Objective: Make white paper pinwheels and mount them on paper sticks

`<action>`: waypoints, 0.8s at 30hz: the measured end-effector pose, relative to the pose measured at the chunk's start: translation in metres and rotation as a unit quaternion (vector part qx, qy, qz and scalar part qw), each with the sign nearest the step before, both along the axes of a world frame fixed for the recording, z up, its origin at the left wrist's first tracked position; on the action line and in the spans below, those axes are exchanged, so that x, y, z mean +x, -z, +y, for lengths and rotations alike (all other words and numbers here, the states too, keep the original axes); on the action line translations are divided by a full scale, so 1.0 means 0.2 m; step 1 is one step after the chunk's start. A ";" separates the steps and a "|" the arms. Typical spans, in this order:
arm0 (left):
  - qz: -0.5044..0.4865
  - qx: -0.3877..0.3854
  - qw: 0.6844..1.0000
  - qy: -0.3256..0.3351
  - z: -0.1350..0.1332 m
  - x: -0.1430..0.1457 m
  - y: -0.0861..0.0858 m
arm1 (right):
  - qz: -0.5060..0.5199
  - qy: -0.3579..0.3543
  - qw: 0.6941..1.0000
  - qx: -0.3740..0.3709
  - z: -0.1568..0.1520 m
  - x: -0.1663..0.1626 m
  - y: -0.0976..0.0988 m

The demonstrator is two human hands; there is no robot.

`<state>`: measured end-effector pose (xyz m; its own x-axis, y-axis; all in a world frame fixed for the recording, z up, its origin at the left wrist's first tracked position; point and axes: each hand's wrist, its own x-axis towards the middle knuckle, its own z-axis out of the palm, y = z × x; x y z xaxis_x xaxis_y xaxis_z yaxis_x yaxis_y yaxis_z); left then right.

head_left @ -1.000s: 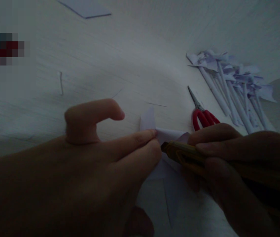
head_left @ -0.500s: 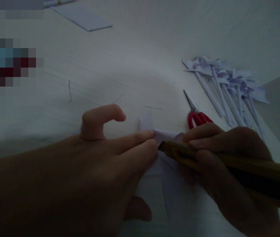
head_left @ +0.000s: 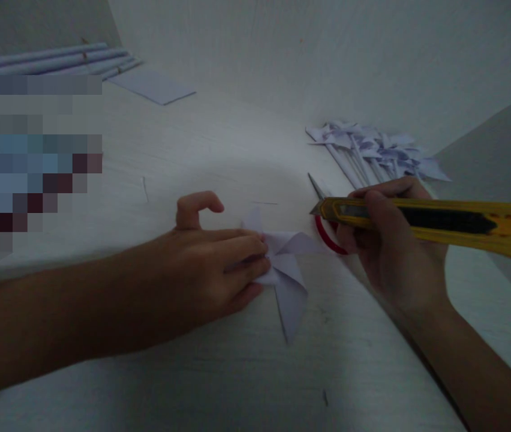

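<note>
Pressing on a folded paper pinwheel (head_left: pixel 289 276), the left hand (head_left: pixel 219 261) covers the pinwheel's left part, so how far the fingertips reach over it is hard to make out. The paper extends from beneath those fingers: one pale point shows beyond them, another stretches rightward, and a third points toward the near side. The left fingers lie forward and close together, except one on the far side, lifted and curled; whether the thumb pinches the paper from below cannot be told. The right hand (head_left: pixel 393 240) is closed around a yellow cutter knife (head_left: pixel 453 223), thumb against its side, the blade pointing left and clear of the pinwheel; the knife's rear end is cut off by the right edge. Behind the knife and right hand, red-handled scissors (head_left: pixel 325 237) are partly hidden. Farther off, paper pinwheels on sticks (head_left: pixel 372 147) lie heaped, lower ends blocked by the right hand. At far left are a paper sheet (head_left: pixel 154 85) and rolled paper tubes (head_left: pixel 66 58), cut off by the left edge, above a pixelated patch obscuring whatever lies there.
</note>
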<state>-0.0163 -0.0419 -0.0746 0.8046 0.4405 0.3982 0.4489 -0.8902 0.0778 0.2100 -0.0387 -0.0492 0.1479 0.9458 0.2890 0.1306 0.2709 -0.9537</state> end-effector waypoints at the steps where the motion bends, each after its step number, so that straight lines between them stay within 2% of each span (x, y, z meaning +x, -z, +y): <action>1: 0.007 -0.006 1.000 0.012 0.01 0.01 -0.02 | -0.014 0.002 1.000 -0.003 0.01 0.02 -0.01; 4: 0.014 -0.021 0.999 0.029 0.01 0.04 -0.06 | -0.126 0.045 0.990 -0.041 0.02 0.12 -0.07; 7: 0.031 -0.016 0.999 0.028 0.01 0.03 -0.06 | -0.305 0.114 0.943 -0.066 0.01 0.24 -0.16; 9: 0.040 0.002 0.999 0.031 0.01 0.02 -0.05 | -0.408 0.163 0.894 -0.082 -0.01 0.30 -0.20; 11: 0.031 0.025 0.998 0.041 0.00 0.01 -0.04 | -0.503 0.178 0.837 -0.121 -0.03 0.34 -0.20; 15: 0.029 0.037 0.998 0.043 0.00 0.02 -0.03 | -0.667 0.134 0.716 -0.157 -0.07 0.35 -0.15; 17: 0.032 0.042 0.998 0.035 0.00 0.02 -0.03 | -0.712 0.122 0.671 -0.169 -0.10 0.34 -0.12; 20: 0.013 0.050 0.998 0.037 0.00 0.02 -0.02 | -0.747 0.142 0.615 -0.207 -0.14 0.32 -0.09; 22: -0.004 0.053 0.998 0.039 0.00 0.02 -0.01 | -0.761 0.146 0.591 -0.227 -0.16 0.31 -0.08; 24: -0.001 0.054 0.998 0.041 0.00 0.02 -0.01 | -0.766 0.134 0.583 -0.236 -0.17 0.30 -0.06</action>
<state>-0.0125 -0.0410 -0.0720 0.8351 0.3278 0.4417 0.3740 -0.9272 -0.0190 0.2694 -0.0728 -0.0381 0.2186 0.9758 -0.0065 0.9043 -0.2000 0.3771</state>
